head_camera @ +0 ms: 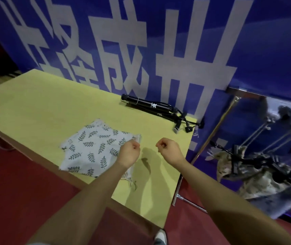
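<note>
The folded cloth [91,147] lies flat on the table [40,103], close to the near edge, where its near-left corner almost reaches the rim. It sits cornerwise, one corner pointing to the far side, and its longer stretch runs left to right. Bare tabletop opens to its left and beyond it, up to the black tripod [151,106] lying along the far edge by the blue banner [255,50]. The left hand [129,150] is clenched over the cloth's right edge; whether it pinches the fabric I cannot tell. The right hand [167,149] is clenched on nothing, above bare table near the right edge.
</note>
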`<state>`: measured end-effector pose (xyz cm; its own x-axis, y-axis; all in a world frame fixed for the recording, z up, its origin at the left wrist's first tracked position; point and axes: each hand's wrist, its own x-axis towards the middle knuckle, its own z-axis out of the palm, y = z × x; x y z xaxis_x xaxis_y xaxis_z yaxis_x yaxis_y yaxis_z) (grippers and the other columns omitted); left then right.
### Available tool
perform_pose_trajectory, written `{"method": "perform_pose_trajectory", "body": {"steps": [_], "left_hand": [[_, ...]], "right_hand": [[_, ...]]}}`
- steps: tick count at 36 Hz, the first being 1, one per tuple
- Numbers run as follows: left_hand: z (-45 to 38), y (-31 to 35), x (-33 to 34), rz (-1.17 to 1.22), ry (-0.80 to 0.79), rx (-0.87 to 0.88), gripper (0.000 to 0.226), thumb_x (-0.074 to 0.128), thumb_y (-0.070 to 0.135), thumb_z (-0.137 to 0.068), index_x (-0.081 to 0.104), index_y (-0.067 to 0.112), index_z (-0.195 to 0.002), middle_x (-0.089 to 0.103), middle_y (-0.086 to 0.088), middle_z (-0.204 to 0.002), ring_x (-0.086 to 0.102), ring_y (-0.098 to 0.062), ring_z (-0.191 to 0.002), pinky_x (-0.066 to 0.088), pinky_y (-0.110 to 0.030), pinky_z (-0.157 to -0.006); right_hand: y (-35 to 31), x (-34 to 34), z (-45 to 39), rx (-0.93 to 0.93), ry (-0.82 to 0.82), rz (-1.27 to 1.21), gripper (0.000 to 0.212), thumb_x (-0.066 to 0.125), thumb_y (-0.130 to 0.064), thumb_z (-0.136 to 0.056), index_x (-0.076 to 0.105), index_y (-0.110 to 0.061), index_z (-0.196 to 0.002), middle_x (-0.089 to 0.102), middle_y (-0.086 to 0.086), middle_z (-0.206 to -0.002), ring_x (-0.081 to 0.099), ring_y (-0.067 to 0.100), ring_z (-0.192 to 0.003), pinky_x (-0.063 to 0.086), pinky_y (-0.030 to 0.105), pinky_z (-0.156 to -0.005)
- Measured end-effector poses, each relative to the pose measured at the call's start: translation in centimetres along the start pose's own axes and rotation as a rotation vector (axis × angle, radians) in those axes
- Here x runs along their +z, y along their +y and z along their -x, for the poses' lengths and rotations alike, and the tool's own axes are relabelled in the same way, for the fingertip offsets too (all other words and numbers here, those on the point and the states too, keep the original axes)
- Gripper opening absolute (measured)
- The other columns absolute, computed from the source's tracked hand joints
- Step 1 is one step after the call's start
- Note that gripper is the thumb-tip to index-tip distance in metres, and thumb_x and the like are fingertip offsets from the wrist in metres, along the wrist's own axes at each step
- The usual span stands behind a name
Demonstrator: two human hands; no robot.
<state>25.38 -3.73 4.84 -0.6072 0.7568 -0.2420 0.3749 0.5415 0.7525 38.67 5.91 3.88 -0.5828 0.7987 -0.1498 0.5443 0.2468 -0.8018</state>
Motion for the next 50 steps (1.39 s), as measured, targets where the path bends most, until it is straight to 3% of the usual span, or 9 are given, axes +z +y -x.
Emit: {"method": "perform_pose_trajectory", "body": {"steps": [3, 7, 10, 20, 27, 33, 40, 44, 50], "left_hand": [[-2.2, -1.1, 0.0, -0.015, 0.008, -0.06, 0.026, 0.042, 0.004, -0.094, 0.062, 0.002, -0.111, 0.061, -0.009, -0.119, 0.049, -0.012, -0.088, 0.037, -0.019, -0.076], [-5.3, -2.3, 0.5, -0.01, 0.028, -0.165, 0.017, 0.05, 0.002, -0.09, 0.063, 0.004, -0.1, 0.064, -0.016, -0.115, 0.058, -0.026, -0.098, 0.044, -0.027, -0.084], [-6.1, -2.7, 1.1, -0.054, 0.049, -0.193, 0.022, 0.058, 0.007, -0.089, 0.062, 0.002, -0.11, 0.064, -0.015, -0.114, 0.059, -0.024, -0.099, 0.044, -0.027, -0.084], [-8.8, -5.4, 2.5, -0.322, 0.047, -0.164, 0.058, 0.073, 0.041, -0.076, 0.05, 0.007, -0.117, 0.054, -0.01, -0.119, 0.054, -0.028, -0.108, 0.045, -0.037, -0.09], [-10.4, -6.8, 2.6, -0.563, -0.08, -0.044, 0.053, 0.066, 0.041, -0.081, 0.049, 0.01, -0.12, 0.048, -0.009, -0.125, 0.044, -0.027, -0.118, 0.038, -0.037, -0.099], [-11.3, -6.5, 1.1, -0.417, -0.14, 0.009, 0.014, 0.054, 0.02, -0.091, 0.062, 0.012, -0.097, 0.063, -0.008, -0.095, 0.055, -0.02, -0.076, 0.039, -0.027, -0.057], [-11.9, -6.0, -2.5, -0.167, -0.225, 0.189, 0.015, 0.054, 0.005, -0.09, 0.044, 0.009, -0.1, 0.051, 0.004, -0.072, 0.049, -0.012, -0.06, 0.035, -0.022, -0.05], [-11.9, -5.2, -3.8, -0.494, -0.32, 0.364, 0.013, 0.051, 0.004, -0.088, 0.048, 0.012, -0.099, 0.052, -0.001, -0.095, 0.053, -0.016, -0.086, 0.046, -0.026, -0.071], [-11.7, -3.1, -4.6, -0.791, -0.314, 0.438, 0.053, 0.047, 0.0, -0.088, 0.037, 0.015, -0.139, 0.045, -0.008, -0.129, 0.054, -0.027, -0.109, 0.05, -0.037, -0.079]], "right_hand": [[0.2, 1.1, -2.3, -0.05, -0.056, 0.069, 0.018, 0.048, -0.009, -0.092, 0.065, -0.011, -0.096, 0.066, 0.007, -0.09, 0.061, 0.025, -0.081, 0.05, 0.038, -0.072], [0.9, 2.5, -5.4, -0.105, -0.132, 0.194, 0.023, 0.045, -0.01, -0.093, 0.065, -0.014, -0.103, 0.062, 0.007, -0.1, 0.06, 0.024, -0.087, 0.05, 0.039, -0.074], [1.8, 3.4, -6.3, -0.128, -0.179, 0.263, 0.026, 0.045, -0.01, -0.093, 0.064, -0.017, -0.109, 0.058, 0.008, -0.107, 0.057, 0.024, -0.098, 0.048, 0.036, -0.078], [3.0, 6.4, -10.6, -0.236, -0.284, 0.507, 0.048, 0.049, -0.01, -0.09, 0.048, -0.025, -0.135, 0.05, 0.009, -0.125, 0.047, 0.032, -0.113, 0.038, 0.036, -0.093], [2.9, 8.6, -11.7, -0.229, -0.278, 0.624, 0.049, 0.049, -0.019, -0.093, 0.043, -0.037, -0.138, 0.042, 0.002, -0.131, 0.039, 0.027, -0.115, 0.029, 0.035, -0.093], [2.2, 10.1, -12.3, -0.167, -0.213, 0.592, 0.034, 0.049, -0.019, -0.093, 0.06, -0.034, -0.122, 0.049, 0.001, -0.121, 0.041, 0.025, -0.112, 0.028, 0.035, -0.091], [0.3, 9.5, -13.0, -0.113, -0.143, 0.458, 0.021, 0.057, -0.027, -0.09, 0.069, -0.031, -0.107, 0.049, -0.001, -0.119, 0.039, 0.022, -0.112, 0.016, 0.029, -0.08], [-1.0, 8.5, -13.1, -0.084, -0.065, 0.346, 0.017, 0.059, -0.025, -0.089, 0.071, -0.028, -0.099, 0.049, -0.004, -0.119, 0.038, 0.02, -0.112, 0.017, 0.029, -0.084], [-2.3, 7.3, -13.3, -0.098, 0.07, 0.324, 0.016, 0.054, -0.023, -0.093, 0.068, -0.024, -0.101, 0.05, -0.001, -0.118, 0.038, 0.021, -0.113, 0.014, 0.026, -0.079]]}}
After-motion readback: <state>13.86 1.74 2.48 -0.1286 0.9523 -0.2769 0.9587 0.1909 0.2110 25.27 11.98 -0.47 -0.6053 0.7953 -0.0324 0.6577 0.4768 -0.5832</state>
